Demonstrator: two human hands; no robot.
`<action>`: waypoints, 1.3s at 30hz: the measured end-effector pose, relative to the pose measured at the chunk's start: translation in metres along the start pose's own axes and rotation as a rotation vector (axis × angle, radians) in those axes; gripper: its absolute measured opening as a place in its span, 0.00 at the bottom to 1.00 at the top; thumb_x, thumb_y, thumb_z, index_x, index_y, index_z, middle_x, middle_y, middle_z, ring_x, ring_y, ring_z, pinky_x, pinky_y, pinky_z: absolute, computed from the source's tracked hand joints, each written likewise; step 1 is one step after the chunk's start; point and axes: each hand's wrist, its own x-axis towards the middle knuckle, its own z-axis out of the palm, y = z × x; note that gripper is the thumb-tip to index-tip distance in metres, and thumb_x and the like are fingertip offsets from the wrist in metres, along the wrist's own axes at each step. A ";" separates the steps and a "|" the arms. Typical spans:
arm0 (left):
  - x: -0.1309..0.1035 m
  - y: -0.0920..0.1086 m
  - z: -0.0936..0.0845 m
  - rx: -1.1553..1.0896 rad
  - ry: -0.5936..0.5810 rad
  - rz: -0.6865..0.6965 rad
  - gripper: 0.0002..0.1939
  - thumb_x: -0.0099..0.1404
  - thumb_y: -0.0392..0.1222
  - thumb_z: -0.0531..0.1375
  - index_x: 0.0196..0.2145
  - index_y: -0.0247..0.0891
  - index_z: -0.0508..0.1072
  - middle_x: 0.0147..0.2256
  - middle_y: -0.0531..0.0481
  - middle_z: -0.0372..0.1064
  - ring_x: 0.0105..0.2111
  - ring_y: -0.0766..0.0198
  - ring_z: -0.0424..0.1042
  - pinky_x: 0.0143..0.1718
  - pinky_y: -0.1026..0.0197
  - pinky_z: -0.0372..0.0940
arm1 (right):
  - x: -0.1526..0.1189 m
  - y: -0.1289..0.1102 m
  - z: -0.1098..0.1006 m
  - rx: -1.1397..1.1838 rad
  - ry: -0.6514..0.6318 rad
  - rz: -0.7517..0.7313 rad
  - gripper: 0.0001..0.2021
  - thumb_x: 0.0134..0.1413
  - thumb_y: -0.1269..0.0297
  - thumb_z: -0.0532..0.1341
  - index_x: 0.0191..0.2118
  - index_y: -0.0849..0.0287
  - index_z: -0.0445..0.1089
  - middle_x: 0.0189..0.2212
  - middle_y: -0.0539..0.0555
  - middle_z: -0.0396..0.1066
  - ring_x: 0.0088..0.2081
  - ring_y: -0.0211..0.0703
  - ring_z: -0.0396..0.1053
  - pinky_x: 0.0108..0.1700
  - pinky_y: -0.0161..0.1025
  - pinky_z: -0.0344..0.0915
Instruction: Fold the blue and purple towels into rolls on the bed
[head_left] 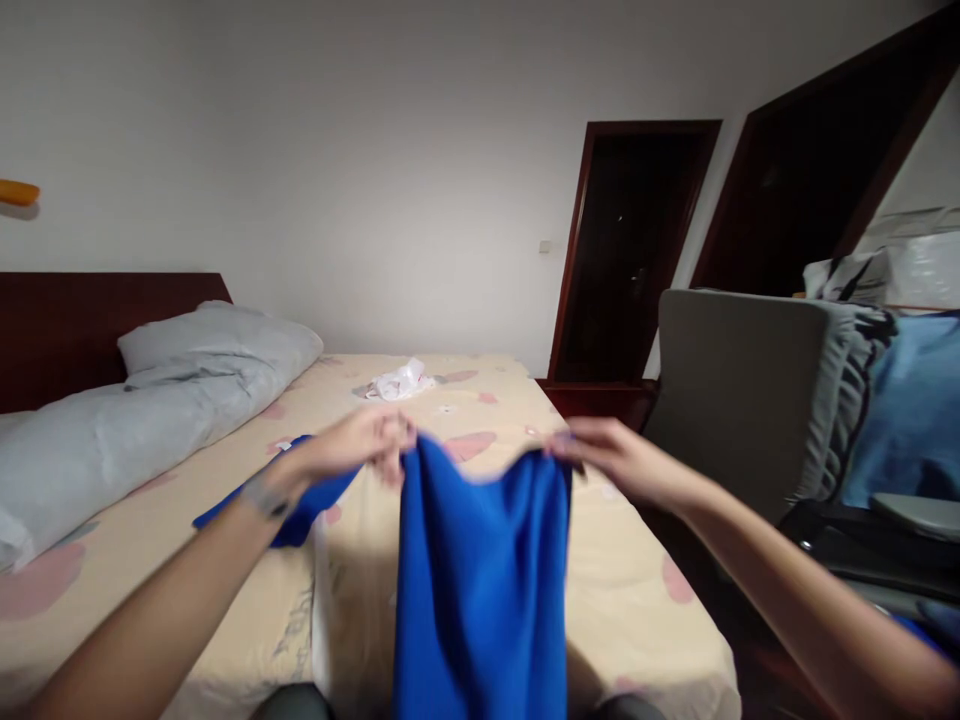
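Note:
A length of blue cloth [484, 580] hangs down in front of me, its top edge sagging between my two hands. My left hand [382, 440] pinches its upper left corner, the fingers slightly blurred. At the upper right corner, my right hand [600, 445] grips the cloth between thumb and fingers. The lower end runs out of the frame, so its full shape is hidden. Behind my left wrist, a second blue cloth piece [300, 525] lies on the bed, partly covered by my forearm.
The bed [645, 590] has a cream patterned sheet. A crumpled white plastic bag [401, 381] lies towards its far edge. A grey quilt [202, 370] is bunched along the left. On the right stands a chair [739, 390] with clothes beside it, before a dark door [630, 260].

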 end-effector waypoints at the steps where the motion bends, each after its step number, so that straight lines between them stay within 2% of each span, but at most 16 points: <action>1: 0.029 0.019 -0.009 -0.059 0.047 0.009 0.11 0.67 0.44 0.62 0.42 0.35 0.70 0.29 0.50 0.73 0.29 0.61 0.78 0.31 0.57 0.73 | 0.029 0.017 -0.003 0.115 0.014 0.055 0.24 0.70 0.51 0.51 0.35 0.63 0.75 0.22 0.48 0.72 0.20 0.34 0.67 0.20 0.29 0.66; 3: 0.096 0.061 -0.027 -0.196 0.263 0.113 0.06 0.69 0.39 0.59 0.42 0.36 0.65 0.28 0.50 0.72 0.29 0.61 0.79 0.34 0.56 0.73 | 0.096 0.050 -0.012 0.405 0.132 0.255 0.15 0.69 0.59 0.53 0.40 0.62 0.73 0.27 0.50 0.73 0.23 0.34 0.69 0.24 0.29 0.67; 5: 0.157 0.103 -0.043 -0.260 0.522 0.324 0.05 0.72 0.33 0.53 0.45 0.36 0.61 0.35 0.47 0.72 0.32 0.64 0.79 0.40 0.55 0.73 | 0.158 0.077 -0.023 0.699 0.345 0.496 0.07 0.63 0.65 0.57 0.43 0.59 0.70 0.32 0.51 0.72 0.27 0.34 0.69 0.27 0.31 0.68; 7: 0.198 0.132 -0.055 -0.216 0.633 0.482 0.07 0.72 0.32 0.51 0.47 0.36 0.60 0.41 0.44 0.70 0.35 0.65 0.79 0.44 0.53 0.71 | 0.201 0.093 -0.033 0.860 0.495 0.594 0.06 0.59 0.68 0.58 0.42 0.57 0.69 0.32 0.50 0.69 0.29 0.35 0.68 0.31 0.34 0.70; 9: 0.216 0.142 -0.061 -0.171 0.674 0.572 0.07 0.72 0.33 0.52 0.47 0.35 0.60 0.43 0.45 0.69 0.38 0.66 0.78 0.45 0.53 0.70 | 0.216 0.100 -0.037 0.948 0.539 0.576 0.03 0.58 0.70 0.58 0.38 0.58 0.68 0.30 0.49 0.66 0.30 0.36 0.68 0.35 0.37 0.71; 12: 0.211 0.117 -0.054 -0.112 0.732 0.662 0.05 0.70 0.34 0.55 0.43 0.37 0.63 0.42 0.48 0.69 0.37 0.68 0.76 0.45 0.59 0.69 | 0.192 0.106 -0.024 1.016 0.496 0.489 0.01 0.56 0.68 0.59 0.34 0.58 0.68 0.30 0.49 0.67 0.34 0.38 0.70 0.42 0.40 0.71; 15: 0.179 0.053 -0.027 -0.022 0.737 0.693 0.04 0.68 0.38 0.57 0.40 0.38 0.66 0.39 0.50 0.70 0.37 0.68 0.75 0.43 0.62 0.70 | 0.129 0.109 0.009 0.935 0.397 0.510 0.08 0.55 0.61 0.59 0.39 0.57 0.69 0.34 0.50 0.71 0.39 0.42 0.71 0.46 0.42 0.70; 18: 0.119 -0.033 0.020 0.143 0.672 0.527 0.10 0.69 0.46 0.56 0.44 0.40 0.68 0.43 0.47 0.72 0.46 0.62 0.74 0.50 0.58 0.68 | 0.039 0.094 0.055 0.805 0.240 0.589 0.15 0.53 0.55 0.60 0.42 0.58 0.72 0.38 0.53 0.74 0.44 0.49 0.71 0.49 0.46 0.69; 20: 0.066 -0.091 0.056 0.238 0.581 0.374 0.12 0.69 0.49 0.54 0.46 0.41 0.69 0.47 0.46 0.73 0.50 0.60 0.72 0.55 0.55 0.65 | -0.027 0.070 0.087 0.761 0.124 0.649 0.15 0.50 0.55 0.60 0.39 0.59 0.74 0.36 0.56 0.76 0.42 0.53 0.72 0.48 0.48 0.69; 22: 0.012 -0.142 0.091 0.269 0.533 0.283 0.12 0.67 0.50 0.56 0.42 0.41 0.72 0.43 0.45 0.76 0.47 0.56 0.75 0.51 0.53 0.68 | -0.089 0.038 0.117 0.739 -0.017 0.691 0.15 0.50 0.54 0.58 0.36 0.59 0.76 0.35 0.58 0.77 0.40 0.56 0.74 0.46 0.50 0.70; 24: -0.036 -0.183 0.119 0.300 0.487 0.199 0.13 0.66 0.52 0.56 0.39 0.42 0.74 0.37 0.46 0.78 0.39 0.54 0.78 0.42 0.53 0.73 | -0.139 0.007 0.140 0.733 -0.153 0.698 0.15 0.50 0.55 0.57 0.35 0.58 0.77 0.34 0.58 0.78 0.39 0.57 0.75 0.44 0.48 0.71; 26: -0.076 -0.214 0.137 0.327 0.446 0.133 0.13 0.66 0.52 0.56 0.36 0.43 0.75 0.33 0.47 0.78 0.34 0.53 0.79 0.36 0.54 0.74 | -0.174 -0.018 0.153 0.729 -0.259 0.685 0.15 0.51 0.57 0.56 0.32 0.58 0.77 0.33 0.57 0.78 0.36 0.57 0.75 0.39 0.46 0.71; 28: -0.106 -0.234 0.145 0.357 0.389 0.042 0.13 0.67 0.53 0.55 0.37 0.45 0.75 0.35 0.47 0.79 0.36 0.52 0.79 0.37 0.54 0.74 | -0.198 -0.036 0.156 0.718 -0.325 0.672 0.14 0.52 0.58 0.56 0.32 0.58 0.77 0.31 0.57 0.78 0.34 0.57 0.75 0.38 0.45 0.69; 31: -0.140 -0.248 0.148 0.355 0.363 -0.052 0.13 0.68 0.54 0.54 0.40 0.48 0.74 0.39 0.48 0.79 0.40 0.53 0.79 0.42 0.55 0.74 | -0.225 -0.049 0.149 0.710 -0.372 0.683 0.15 0.58 0.59 0.54 0.37 0.57 0.77 0.35 0.57 0.77 0.38 0.56 0.74 0.40 0.44 0.68; 36: -0.176 -0.250 0.152 0.316 0.347 -0.074 0.14 0.67 0.56 0.55 0.40 0.48 0.74 0.38 0.50 0.78 0.41 0.55 0.78 0.42 0.57 0.73 | -0.269 -0.061 0.136 0.773 -0.374 0.754 0.16 0.64 0.55 0.52 0.44 0.53 0.75 0.42 0.55 0.76 0.46 0.56 0.73 0.48 0.45 0.67; 39: -0.183 -0.247 0.153 0.386 0.301 -0.061 0.16 0.67 0.57 0.55 0.38 0.47 0.76 0.36 0.47 0.77 0.40 0.53 0.77 0.43 0.55 0.73 | -0.276 -0.064 0.130 0.757 -0.379 0.768 0.17 0.64 0.52 0.53 0.43 0.55 0.75 0.42 0.57 0.76 0.45 0.57 0.73 0.48 0.47 0.66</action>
